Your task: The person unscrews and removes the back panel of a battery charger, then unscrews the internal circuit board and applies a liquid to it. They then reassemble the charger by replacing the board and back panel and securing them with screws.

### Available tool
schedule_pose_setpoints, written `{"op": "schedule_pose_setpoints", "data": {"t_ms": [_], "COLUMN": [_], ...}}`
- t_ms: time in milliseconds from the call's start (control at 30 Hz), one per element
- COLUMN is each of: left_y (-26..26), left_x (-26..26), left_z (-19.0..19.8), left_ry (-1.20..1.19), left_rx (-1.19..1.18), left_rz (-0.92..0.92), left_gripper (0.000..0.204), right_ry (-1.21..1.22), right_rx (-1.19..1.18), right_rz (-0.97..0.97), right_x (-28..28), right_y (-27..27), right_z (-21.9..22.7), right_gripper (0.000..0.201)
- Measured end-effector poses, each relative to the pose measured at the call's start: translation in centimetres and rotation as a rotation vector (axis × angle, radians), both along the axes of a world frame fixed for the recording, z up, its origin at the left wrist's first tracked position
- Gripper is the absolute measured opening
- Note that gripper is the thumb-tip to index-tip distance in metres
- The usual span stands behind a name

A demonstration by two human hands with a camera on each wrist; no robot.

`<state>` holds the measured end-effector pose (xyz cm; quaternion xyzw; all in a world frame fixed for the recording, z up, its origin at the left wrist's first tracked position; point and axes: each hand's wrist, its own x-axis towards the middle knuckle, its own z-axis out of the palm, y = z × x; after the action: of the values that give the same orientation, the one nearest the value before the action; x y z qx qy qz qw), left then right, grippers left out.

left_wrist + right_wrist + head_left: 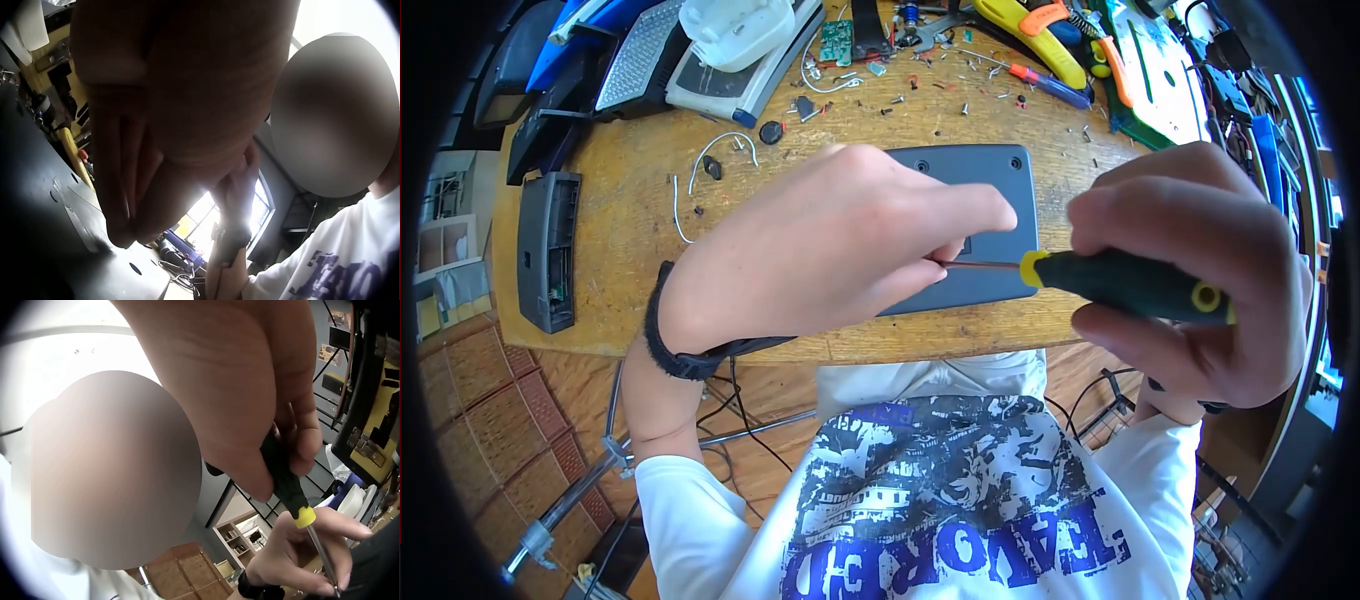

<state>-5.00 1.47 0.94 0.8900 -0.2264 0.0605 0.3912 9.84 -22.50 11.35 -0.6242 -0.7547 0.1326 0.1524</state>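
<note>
My right hand [1210, 270] grips a screwdriver [1120, 285] by its dark green and yellow handle, the thin metal shaft pointing left. At the far end of that shaft, my left hand [830, 240] pinches the tip between thumb and finger; whatever else sits between them is hidden. Beneath both lies a dark grey plastic casing [990, 180] with round screw holes at its corners, flat on the table and partly covered by the left hand. From the right wrist view, the shaft [322, 556] slants down to the left hand's fingertips [325, 589].
The wooden table [630, 160] carries loose screws and a white wire [692, 170]. Another dark casing [550, 250] stands at the left edge. Behind are a green circuit board [836, 42], yellow-handled pliers [1040, 50], a small screwdriver [1050, 85] and a translucent container [735, 30].
</note>
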Motion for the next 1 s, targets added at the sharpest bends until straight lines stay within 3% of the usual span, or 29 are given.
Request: {"op": "schedule_pose_setpoints", "data": {"t_ms": [133,467,533,733,833,900,933,1000], "left_y": [-0.2,-0.5,-0.4,-0.3,0.6,1.8,2.7,3.0], "left_x": [-0.1,-0.2,-0.2,-0.2,0.4,1.1,1.2,1.4], "left_z": [0.2,-0.5,-0.8,-0.7,-0.7,-1.5,-1.1,-1.2], "left_ry": [0.018,0.01,0.006,0.008,0.194,-0.046,-0.035,-0.05], "left_rx": [0.055,0.068,0.054,0.018,-0.12,-0.149,-0.027,-0.03], "left_rz": [-0.006,0.002,-0.001,-0.019,-0.061,-0.137,-0.11,-0.053], "left_gripper": [0.017,0.025,0.026,0.033,0.029,0.027,0.038,0.036], "right_ry": [0.064,0.089,0.082,0.053,0.042,0.044,0.05,0.058], "right_rx": [0.206,0.162,0.283,0.287,0.295,0.305,0.416,0.523], "right_rz": [-0.005,-0.056,-0.105,-0.037,-0.001,-0.002,0.042,0.091], "right_x": [-1.0,-2.3,-2.7,-2.7,-3.4,-3.8,-3.6,-3.9], "right_y": [0.2,0.8,0.8,2.2,3.6,4.1,4.4,4.7], "right_z": [-1.7,-1.5,-2.6,-2.7,-2.9,-3.3,-4.1,-3.9], "right_gripper": [0.067,0.064,0.061,0.061,0.057,0.053,0.052,0.052]}}
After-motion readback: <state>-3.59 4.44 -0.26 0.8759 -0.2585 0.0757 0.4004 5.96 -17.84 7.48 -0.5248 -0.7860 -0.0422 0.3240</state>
